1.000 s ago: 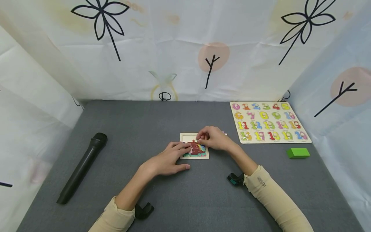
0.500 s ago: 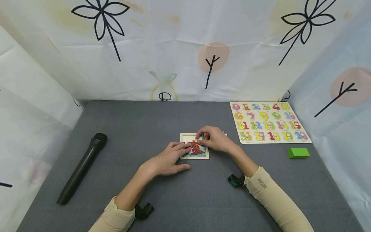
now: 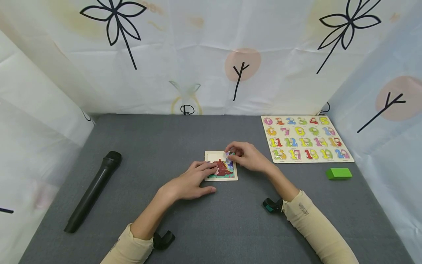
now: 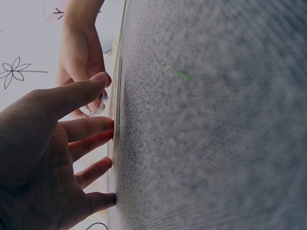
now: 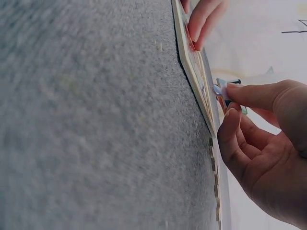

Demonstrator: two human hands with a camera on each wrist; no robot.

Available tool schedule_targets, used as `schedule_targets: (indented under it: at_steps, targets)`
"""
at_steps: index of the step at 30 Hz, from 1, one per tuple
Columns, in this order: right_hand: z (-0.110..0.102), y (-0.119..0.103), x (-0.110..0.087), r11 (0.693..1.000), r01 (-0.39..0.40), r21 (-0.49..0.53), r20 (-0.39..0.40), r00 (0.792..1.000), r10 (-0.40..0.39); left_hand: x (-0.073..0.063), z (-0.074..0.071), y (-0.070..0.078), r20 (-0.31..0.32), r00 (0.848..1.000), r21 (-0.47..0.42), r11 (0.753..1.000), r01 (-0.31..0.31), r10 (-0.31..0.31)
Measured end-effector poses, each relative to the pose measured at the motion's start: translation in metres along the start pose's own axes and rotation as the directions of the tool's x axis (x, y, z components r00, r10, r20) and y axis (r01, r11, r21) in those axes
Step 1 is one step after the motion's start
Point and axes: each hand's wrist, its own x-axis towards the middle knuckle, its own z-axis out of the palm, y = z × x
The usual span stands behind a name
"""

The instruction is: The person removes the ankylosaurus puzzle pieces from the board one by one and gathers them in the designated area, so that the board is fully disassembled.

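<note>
A small wooden jigsaw tray [image 3: 224,179] lies mid-table, its lower part filled with a brown animal picture and its upper left bare. My left hand [image 3: 189,182] rests its fingertips on the tray's left side, fingers spread and fairly straight, thumb apart near the front edge. Over the upper right corner, my right hand [image 3: 245,156] pinches a jigsaw piece [image 5: 221,84] between thumb and fingertips. In the right wrist view the piece is tilted, just above the tray, showing pale purple and dark patches. The left wrist view shows my left fingers from the palm side.
A number puzzle board [image 3: 308,140] lies at the back right, with a green block [image 3: 339,173] in front of it. To the left is a black microphone [image 3: 93,190]. Printed cloth [image 3: 211,55] hangs behind the table. Several small flat pieces [image 5: 214,165] lie beyond the tray.
My right hand has shifted slightly right and away from me, and its piece shows more, turned differently. A loose purple bit beside that hand is now hidden. The left hand has stayed still.
</note>
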Motion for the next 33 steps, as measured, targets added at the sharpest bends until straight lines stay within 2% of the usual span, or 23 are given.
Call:
schedule_targets:
  at_steps: [5,16,28,33]
  targets:
    - [-0.007,0.002,-0.006,0.999,-0.016,0.049,-0.002,1.0,0.016,0.0,0.0,-0.001,0.0,1.0,0.003,1.0,-0.001,0.001]
    - [-0.035,0.008,-0.026,0.996,-0.076,0.046,-0.077,0.994,0.08,-0.001,0.0,0.0,-0.012,1.0,-0.012,1.0,-0.005,0.005]
    - [-0.059,0.035,-0.051,0.994,-0.111,-0.022,-0.15,0.983,0.107,-0.002,0.0,0.001,-0.007,1.0,-0.01,1.0,0.002,-0.002]
    - [-0.067,0.038,-0.059,0.986,-0.157,-0.049,-0.186,0.972,0.145,-0.001,0.001,0.0,-0.012,1.0,-0.01,1.0,0.001,-0.001]
